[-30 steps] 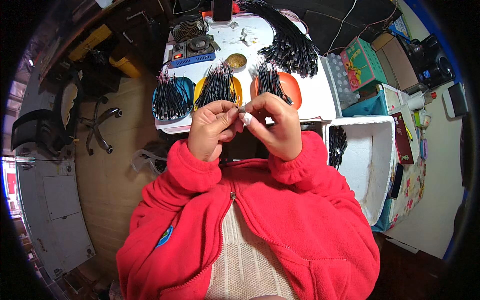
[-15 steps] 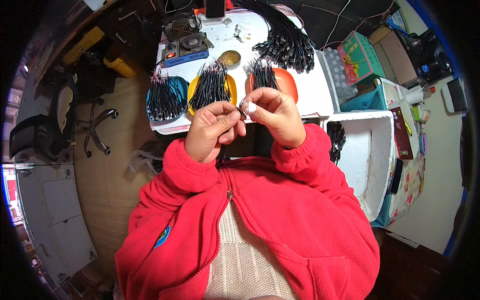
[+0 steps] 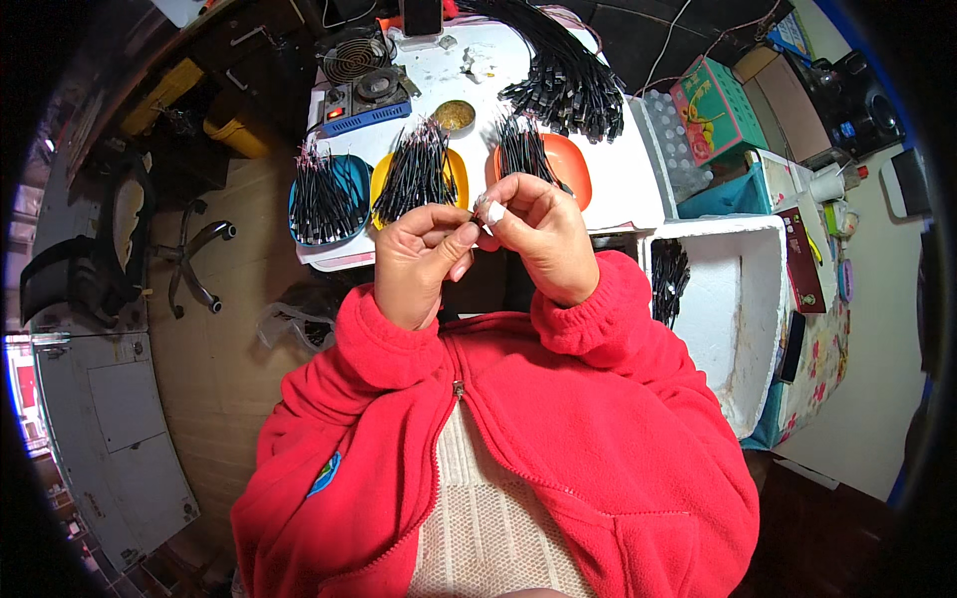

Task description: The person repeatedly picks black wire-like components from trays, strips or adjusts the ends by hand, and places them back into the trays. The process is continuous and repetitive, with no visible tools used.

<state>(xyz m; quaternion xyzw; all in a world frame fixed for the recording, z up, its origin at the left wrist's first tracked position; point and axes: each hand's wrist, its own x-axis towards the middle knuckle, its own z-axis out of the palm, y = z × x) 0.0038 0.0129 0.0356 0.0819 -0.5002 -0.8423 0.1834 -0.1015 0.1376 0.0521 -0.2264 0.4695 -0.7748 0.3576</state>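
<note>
A small part (image 3: 477, 218), mostly hidden, sits pinched between the fingers of the left hand (image 3: 411, 257) and right hand (image 3: 550, 244), meeting, I judge, for fine control; beyond, cables (image 3: 411, 177) fill trays (image 3: 571, 164) on the bench (image 3: 633, 189), apparently for easy reach.

Three bowls (image 3: 571, 166) line the near edge of the white tabletop (image 3: 625, 186). A stove (image 3: 366, 113) stands by the left edge, cables (image 3: 573, 92) by the right.
</note>
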